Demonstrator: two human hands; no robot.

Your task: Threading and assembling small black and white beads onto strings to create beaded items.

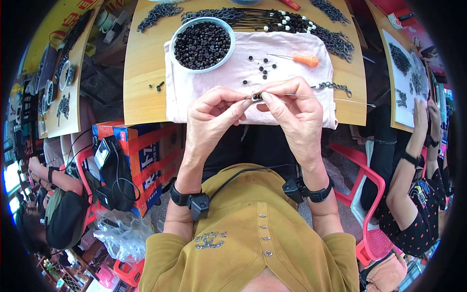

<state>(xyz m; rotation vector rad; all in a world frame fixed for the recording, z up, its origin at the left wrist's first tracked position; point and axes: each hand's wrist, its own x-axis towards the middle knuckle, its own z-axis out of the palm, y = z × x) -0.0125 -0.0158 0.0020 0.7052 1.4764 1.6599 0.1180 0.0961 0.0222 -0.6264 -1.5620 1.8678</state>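
Over a pale pink cloth [204,92], my two hands meet at a few small black beads [257,97] strung in a row. My left hand [214,111] is closed, its thumb and forefinger pinching the left end. With thumb and fingertips my right hand [296,108] grips the beads from the other side. A long thin needle [348,100] sticks out to the right beyond the right hand. Just beyond my right hand lies a dark metal chain [334,86] with a clasp. Several loose black beads [265,68] are scattered on the cloth. My fingers partly hide the string.
A round clear tub [232,47] full of black beads stands at the cloth's far left. An orange-handled awl [305,61] lies to the right. Corded strands with black and white beads [287,22] and chains line the table's [146,104] back. Other people sit at tables on both sides.
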